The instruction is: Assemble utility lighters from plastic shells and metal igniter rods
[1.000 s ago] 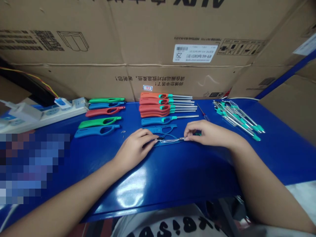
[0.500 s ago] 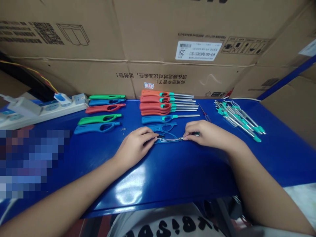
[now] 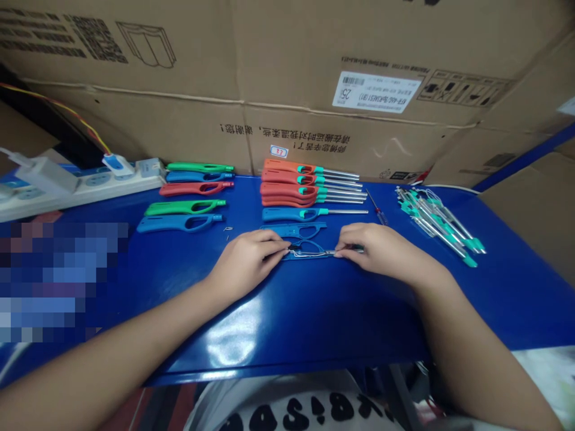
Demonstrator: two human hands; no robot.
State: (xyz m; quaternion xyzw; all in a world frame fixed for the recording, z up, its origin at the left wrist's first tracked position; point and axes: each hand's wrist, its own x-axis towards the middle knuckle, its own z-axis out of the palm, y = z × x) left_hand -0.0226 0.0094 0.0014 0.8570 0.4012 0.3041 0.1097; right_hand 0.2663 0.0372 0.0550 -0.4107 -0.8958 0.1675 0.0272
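A blue lighter handle shell (image 3: 309, 251) lies open on the blue table (image 3: 314, 311) between my hands, with thin wires and a metal tube laid in it. My left hand (image 3: 247, 257) pinches the shell's left end, fingers closed. My right hand (image 3: 372, 248) pinches the right end where the tube and a teal piece sit. A second blue shell half (image 3: 294, 229) lies just behind.
Behind the hands lie stacked orange lighters (image 3: 291, 182) and a blue one (image 3: 296, 214). Empty green, blue and red shells (image 3: 184, 207) lie at the left, teal-tipped metal tubes (image 3: 438, 220) at the right. A power strip (image 3: 76, 188) and cardboard boxes (image 3: 287, 90) line the back. A small screwdriver (image 3: 375, 208) is near.
Both hands stay pinched on the shell's ends with only small finger shifts. The view has tilted slightly, so everything sits a little differently in frame.
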